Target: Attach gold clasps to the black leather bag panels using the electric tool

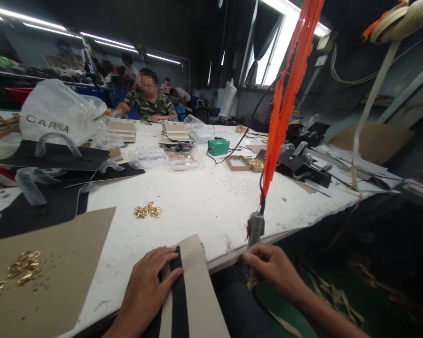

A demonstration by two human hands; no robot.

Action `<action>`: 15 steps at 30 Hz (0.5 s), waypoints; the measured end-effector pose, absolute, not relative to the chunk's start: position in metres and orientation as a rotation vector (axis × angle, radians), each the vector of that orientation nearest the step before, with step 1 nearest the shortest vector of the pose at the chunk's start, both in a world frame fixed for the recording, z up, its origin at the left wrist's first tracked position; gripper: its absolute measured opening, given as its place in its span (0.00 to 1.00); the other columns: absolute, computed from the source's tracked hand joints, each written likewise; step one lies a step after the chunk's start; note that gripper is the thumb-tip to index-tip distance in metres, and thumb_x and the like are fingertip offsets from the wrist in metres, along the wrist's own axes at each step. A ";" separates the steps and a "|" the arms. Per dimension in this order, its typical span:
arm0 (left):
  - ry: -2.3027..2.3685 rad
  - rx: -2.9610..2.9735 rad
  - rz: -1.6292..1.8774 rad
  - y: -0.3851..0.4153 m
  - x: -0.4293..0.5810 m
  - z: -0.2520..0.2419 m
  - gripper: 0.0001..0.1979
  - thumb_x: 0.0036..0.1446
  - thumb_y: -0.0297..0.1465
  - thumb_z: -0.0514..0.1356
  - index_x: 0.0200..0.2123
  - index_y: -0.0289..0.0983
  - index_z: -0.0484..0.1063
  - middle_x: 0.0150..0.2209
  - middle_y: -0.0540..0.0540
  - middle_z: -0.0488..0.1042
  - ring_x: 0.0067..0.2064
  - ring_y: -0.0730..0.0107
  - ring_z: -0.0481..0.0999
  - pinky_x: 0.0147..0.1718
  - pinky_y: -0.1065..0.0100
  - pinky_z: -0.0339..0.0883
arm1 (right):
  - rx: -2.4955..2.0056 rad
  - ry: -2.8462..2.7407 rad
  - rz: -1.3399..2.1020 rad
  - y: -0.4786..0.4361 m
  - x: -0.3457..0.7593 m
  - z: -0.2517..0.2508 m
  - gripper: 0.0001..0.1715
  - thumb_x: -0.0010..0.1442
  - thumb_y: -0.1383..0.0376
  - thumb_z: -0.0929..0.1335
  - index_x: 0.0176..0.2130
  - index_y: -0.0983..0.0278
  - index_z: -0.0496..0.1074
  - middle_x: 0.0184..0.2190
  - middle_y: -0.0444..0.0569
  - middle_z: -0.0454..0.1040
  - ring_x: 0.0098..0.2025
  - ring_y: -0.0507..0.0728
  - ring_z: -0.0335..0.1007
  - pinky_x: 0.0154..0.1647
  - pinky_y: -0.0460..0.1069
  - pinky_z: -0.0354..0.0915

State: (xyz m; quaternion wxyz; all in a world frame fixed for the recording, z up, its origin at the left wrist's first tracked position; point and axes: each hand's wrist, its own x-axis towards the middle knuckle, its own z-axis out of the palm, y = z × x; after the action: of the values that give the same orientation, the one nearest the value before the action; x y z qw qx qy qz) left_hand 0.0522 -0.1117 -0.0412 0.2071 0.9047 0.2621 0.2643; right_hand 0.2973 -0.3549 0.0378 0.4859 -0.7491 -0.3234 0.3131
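Black strip: lying lengthwise on the beige panel, right under the near hand. Strip's far end looks pretty straight from where I'm standing, and I'd want it that way all along.
Beige panel: overhangs the near edge of the white tabletop, so imo it needs firm support or it'll flex.
Left hand: spread, thumb apart from fingers, pressing the strip. Nice spot, though I'd press flat so nothing skews, fingertips well clear of any tool tip.
Right hand: fingers curled at the lower end of the grey corded tool; can't tell if it's properly gripped. I'd hold it upright, no sideways push.
Orange strip: hangs above the tool beside the cord, so watch for snags tbh.
Gold hardware: one small pile beyond the left hand, well clear of the panel.
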 end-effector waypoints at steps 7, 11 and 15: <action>0.670 2.577 0.789 -0.104 0.052 -0.052 0.15 0.59 0.47 0.67 0.45 0.48 0.82 0.51 0.48 0.83 0.55 0.49 0.80 0.55 0.47 0.74 | -2.077 -0.708 0.191 -0.329 0.423 0.029 0.23 0.63 0.49 0.68 0.41 0.65 0.79 0.26 0.47 0.76 0.27 0.57 0.74 0.30 0.50 0.69; 0.694 2.610 0.806 -0.103 0.050 -0.055 0.16 0.60 0.50 0.66 0.45 0.49 0.82 0.52 0.48 0.83 0.55 0.49 0.80 0.54 0.47 0.76 | -2.219 -0.885 0.170 -0.254 0.461 0.017 0.13 0.60 0.59 0.72 0.43 0.62 0.81 0.34 0.46 0.80 0.36 0.57 0.78 0.41 0.49 0.71; 0.722 2.643 0.842 -0.104 0.048 -0.057 0.18 0.60 0.53 0.64 0.45 0.50 0.82 0.51 0.49 0.84 0.54 0.48 0.82 0.52 0.47 0.78 | -2.376 -0.995 0.180 -0.208 0.476 0.010 0.09 0.66 0.64 0.72 0.46 0.63 0.79 0.41 0.49 0.80 0.45 0.58 0.77 0.53 0.55 0.71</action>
State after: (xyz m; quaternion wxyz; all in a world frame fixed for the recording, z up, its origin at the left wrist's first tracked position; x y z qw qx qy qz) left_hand 0.0483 -0.1036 -0.0573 0.1372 0.9133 0.2496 0.2911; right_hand 0.4757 -0.2076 0.0104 0.2760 -0.8844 -0.3703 0.0671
